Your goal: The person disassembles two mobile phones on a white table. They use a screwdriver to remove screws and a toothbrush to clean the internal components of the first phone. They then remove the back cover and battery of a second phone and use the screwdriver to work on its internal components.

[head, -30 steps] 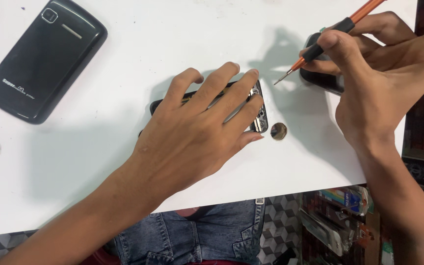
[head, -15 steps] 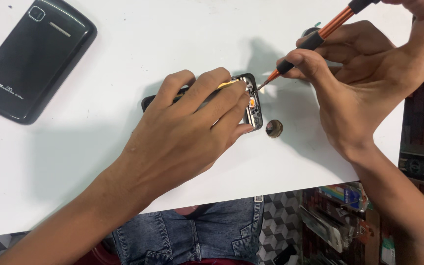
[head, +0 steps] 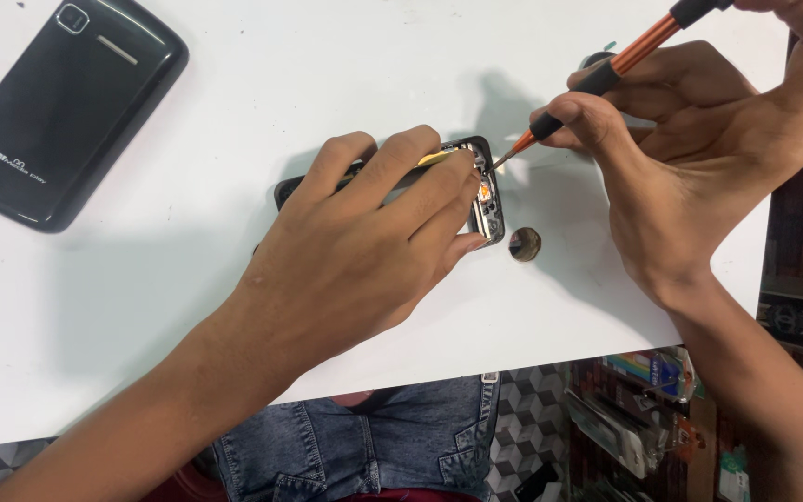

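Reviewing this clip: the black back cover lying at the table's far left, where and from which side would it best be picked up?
Probably by its two long edges, from above. The back cover lies flat and slantwise on the white table, nothing touching it, so both rounded long sides look free for a pinch. Its broad glossy face offers no hold.
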